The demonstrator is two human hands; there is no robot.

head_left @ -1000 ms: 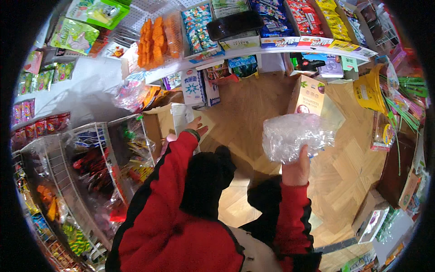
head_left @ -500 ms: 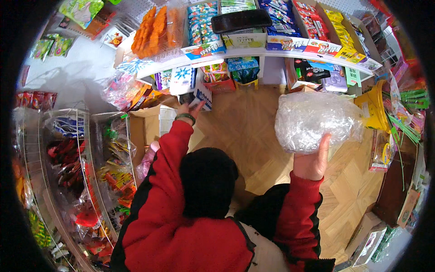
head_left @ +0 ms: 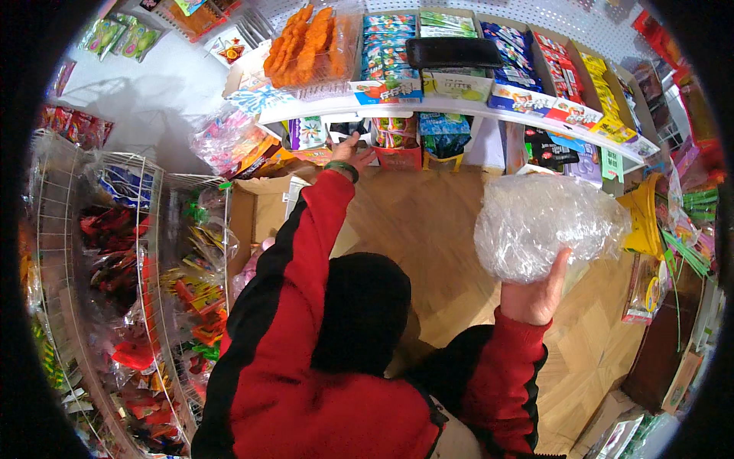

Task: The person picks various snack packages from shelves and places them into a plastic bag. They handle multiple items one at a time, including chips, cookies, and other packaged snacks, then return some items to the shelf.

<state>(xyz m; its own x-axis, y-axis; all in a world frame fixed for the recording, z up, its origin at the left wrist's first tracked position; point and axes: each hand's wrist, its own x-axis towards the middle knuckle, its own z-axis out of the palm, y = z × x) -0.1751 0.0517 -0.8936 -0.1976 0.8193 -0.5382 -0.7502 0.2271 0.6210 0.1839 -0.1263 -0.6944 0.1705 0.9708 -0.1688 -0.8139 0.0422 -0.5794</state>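
Note:
My left hand point(head_left: 353, 154) reaches to the lower shelf, its fingers apart at the front of a small white box point(head_left: 365, 131) with dark contents. Beside that box on the right stands a red box point(head_left: 399, 158) of wrapped sweets. To its left is a white packet point(head_left: 307, 132) with a coloured burst print. My right hand point(head_left: 533, 294) holds a large bundle of crumpled clear plastic point(head_left: 547, 222) from below, thumb up along its near side. The hidden fingers lie under the bundle.
Boxes of small packets point(head_left: 391, 57) line the upper shelf point(head_left: 451, 105), and a black phone point(head_left: 453, 53) lies across them. Wire racks point(head_left: 141, 264) of bagged goods stand at left. An open cardboard box point(head_left: 252, 210) sits beside my left arm; a yellow bucket point(head_left: 644, 218) is at right.
The white and blue box at my left hand has gone in under the upper shelf, and my fingers have spread. My right hand still holds the plastic bundle. The whole view has shifted.

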